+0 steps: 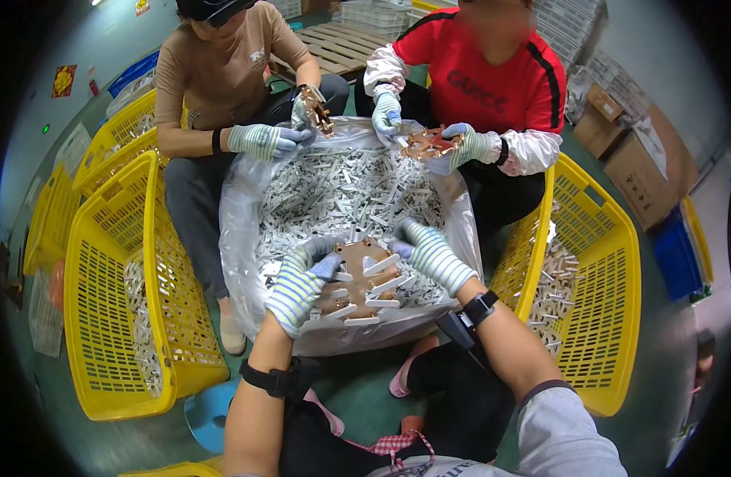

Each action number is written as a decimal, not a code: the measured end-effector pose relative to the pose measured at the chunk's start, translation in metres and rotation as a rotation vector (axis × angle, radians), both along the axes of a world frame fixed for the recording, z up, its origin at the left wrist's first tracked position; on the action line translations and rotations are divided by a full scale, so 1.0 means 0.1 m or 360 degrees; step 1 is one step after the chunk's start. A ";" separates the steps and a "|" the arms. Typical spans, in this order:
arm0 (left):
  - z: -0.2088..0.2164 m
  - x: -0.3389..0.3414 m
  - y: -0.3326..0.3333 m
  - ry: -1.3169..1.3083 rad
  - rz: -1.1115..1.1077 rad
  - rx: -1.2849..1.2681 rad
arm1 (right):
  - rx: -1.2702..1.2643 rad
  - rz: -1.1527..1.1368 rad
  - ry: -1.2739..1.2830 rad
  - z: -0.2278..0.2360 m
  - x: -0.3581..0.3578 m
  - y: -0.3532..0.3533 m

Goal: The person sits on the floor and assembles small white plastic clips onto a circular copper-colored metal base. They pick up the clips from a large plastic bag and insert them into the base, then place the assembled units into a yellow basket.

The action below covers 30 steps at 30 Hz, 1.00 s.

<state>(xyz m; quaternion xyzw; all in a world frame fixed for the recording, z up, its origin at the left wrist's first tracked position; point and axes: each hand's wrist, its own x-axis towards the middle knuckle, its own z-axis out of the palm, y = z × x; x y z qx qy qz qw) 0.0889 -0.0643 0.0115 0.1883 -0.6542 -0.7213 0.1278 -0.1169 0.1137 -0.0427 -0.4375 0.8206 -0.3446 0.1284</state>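
Gloved in striped white and blue, my left hand (303, 280) is closed on the left edge of a flat copper-coloured rack (357, 266). White strips (385, 286) stick out from the rack's sides. At the rack's upper right, my right hand (431, 253) has its fingers curled in; whatever lies between the fingertips is too small to make out. Beneath both hands is a large bag (242, 230) of clear plastic, filled with loose small white and grey strips (342, 187).
Across the bag, a person in tan (222, 71) and a person in red (481, 83) each hold a copper-coloured piece. Yellow baskets (111, 318) with strips inside flank the left; another yellow basket (604, 318) stands right. Cardboard boxes (647, 171) and a wooden pallet (338, 44) lie farther back.
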 end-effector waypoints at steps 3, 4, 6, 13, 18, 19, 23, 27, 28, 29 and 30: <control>-0.09 -0.02 0.04 0.0026 -0.0062 0.0085 | -0.0652 0.0012 -0.0640 0.27 0.08 0.05; -0.10 -0.02 0.06 0.0023 -0.0072 0.0090 | -0.0827 0.0063 -0.0792 0.49 0.21 0.06; -0.09 -0.05 0.09 0.0050 -0.0123 -0.0087 | -0.0869 0.0172 -0.0983 0.69 0.38 0.10; 0.03 -0.11 0.27 0.0066 -0.0226 0.0016 | -0.0802 0.0547 0.0466 0.73 0.51 -0.04; 0.02 -0.10 0.28 -0.0048 -0.0134 0.0024 | -0.0674 0.0460 0.0554 0.70 0.40 -0.02; -0.01 -0.10 0.31 -0.0062 -0.0119 -0.0053 | -0.0698 0.0511 0.0516 0.73 0.42 0.04; 0.14 -0.05 0.28 0.0034 -0.0128 -0.0053 | -0.0653 0.0632 0.0322 0.82 0.49 -0.02; 0.04 -0.12 0.27 0.0114 -0.0166 -0.0183 | -0.0503 0.0649 0.0399 0.72 0.42 0.02; 0.08 -0.11 0.27 0.0102 -0.0175 -0.0217 | -0.0514 0.0663 0.0345 0.71 0.42 0.02; 0.12 -0.10 0.27 0.0091 -0.0183 -0.0251 | -0.0524 0.0677 0.0292 0.69 0.43 0.01; 0.17 -0.09 0.28 0.0066 -0.0193 -0.0200 | -0.0533 0.0690 0.0239 0.67 0.43 0.00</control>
